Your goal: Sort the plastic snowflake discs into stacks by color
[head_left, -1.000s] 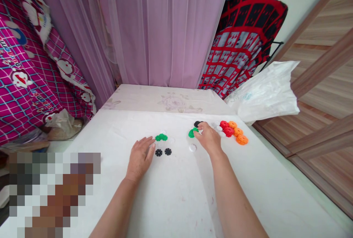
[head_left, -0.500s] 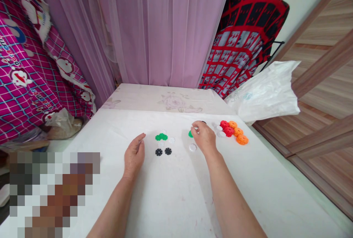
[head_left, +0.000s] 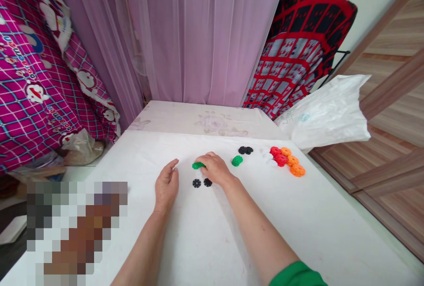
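My left hand (head_left: 167, 185) rests on its edge at the left of the small discs. Its fingers are half bent and apart from the thumb, with nothing between them. My right hand (head_left: 216, 168) reaches over the discs, fingertips bent down and pinched at the green notched discs (head_left: 198, 165). What it pinches is hidden behind the fingers. Below the green ones lies a white disc (head_left: 198, 174), partly covered. Two black notched discs, a left one (head_left: 196, 183) and a right one (head_left: 207, 183), lie nearest me; the hand partly covers the right one.
Right of my hands lie a green disc pile (head_left: 237, 161) and black discs (head_left: 245, 150). Further right are white discs (head_left: 271, 162), red discs (head_left: 281, 158) and orange discs (head_left: 297, 170). A white plastic bag (head_left: 331, 109) stands at the table's right edge.
My right hand has moved left from the green pile to the group of discs. The white disc that lay below that pile no longer shows there. My left hand has hardly moved.
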A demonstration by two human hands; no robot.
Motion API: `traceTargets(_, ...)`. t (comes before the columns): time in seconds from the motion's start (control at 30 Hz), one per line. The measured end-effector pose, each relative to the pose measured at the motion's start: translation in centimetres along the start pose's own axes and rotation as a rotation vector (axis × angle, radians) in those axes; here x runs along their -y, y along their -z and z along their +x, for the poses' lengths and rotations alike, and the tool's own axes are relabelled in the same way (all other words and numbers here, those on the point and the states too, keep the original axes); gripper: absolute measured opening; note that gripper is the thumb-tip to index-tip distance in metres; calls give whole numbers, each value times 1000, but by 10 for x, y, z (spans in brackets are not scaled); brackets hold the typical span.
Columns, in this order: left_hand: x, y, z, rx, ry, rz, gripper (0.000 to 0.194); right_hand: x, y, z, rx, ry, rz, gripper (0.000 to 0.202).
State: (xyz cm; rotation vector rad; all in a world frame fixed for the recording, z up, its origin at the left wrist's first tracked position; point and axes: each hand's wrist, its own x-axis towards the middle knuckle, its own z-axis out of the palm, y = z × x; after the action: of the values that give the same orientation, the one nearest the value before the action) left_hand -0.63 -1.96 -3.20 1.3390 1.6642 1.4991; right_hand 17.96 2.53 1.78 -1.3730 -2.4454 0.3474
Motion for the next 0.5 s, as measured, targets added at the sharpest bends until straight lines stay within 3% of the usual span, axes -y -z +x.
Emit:
traceTargets(0.27, 0, 1, 0, 14, -10, 9, 31, 2, -2, -2, -46, -123, -70, 34)
traceTargets(0.37, 1, 1, 0, 15, -14, 11, 31, -6, 6, -16, -188, -205, -9, 33)
traceTargets(0.5, 1, 1, 0, 30, -8, 12, 32, -36, 31, -44, -429, -386, 29, 23)
